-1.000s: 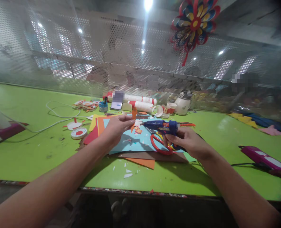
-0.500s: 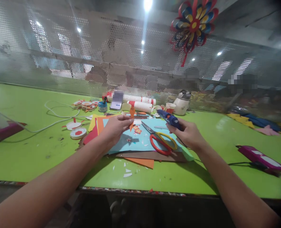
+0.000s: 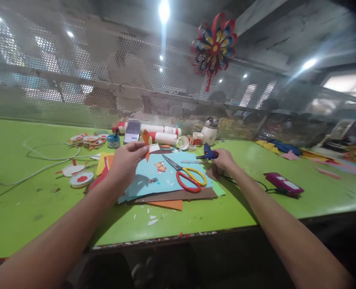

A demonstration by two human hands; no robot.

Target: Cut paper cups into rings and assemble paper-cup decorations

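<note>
My left hand (image 3: 129,162) pinches a small orange paper cutout (image 3: 147,139) between thumb and fingertips, holding it upright above the paper stack. My right hand (image 3: 223,159) is wrapped round a blue glue gun (image 3: 208,151), its nozzle pointing left at the stack's right edge. Between the hands, scissors (image 3: 187,176) with one red and one yellow handle lie on light blue paper (image 3: 147,186). Small orange-and-red paper pieces (image 3: 160,167) rest left of the blades. Whether the glue gun touches the table I cannot tell.
White paper discs (image 3: 81,179) with red parts lie at the left near a white cable (image 3: 42,159). Behind the stack stand a blue jar (image 3: 113,141), a phone (image 3: 132,132), paper-cup tubes (image 3: 162,138) and a white kettle (image 3: 209,132). A purple power strip (image 3: 284,184) sits at the right.
The view has turned to the right, so the table things appear further left. My right hand has drawn the glue gun away from the orange cutout, and its nozzle has swung to point left.
</note>
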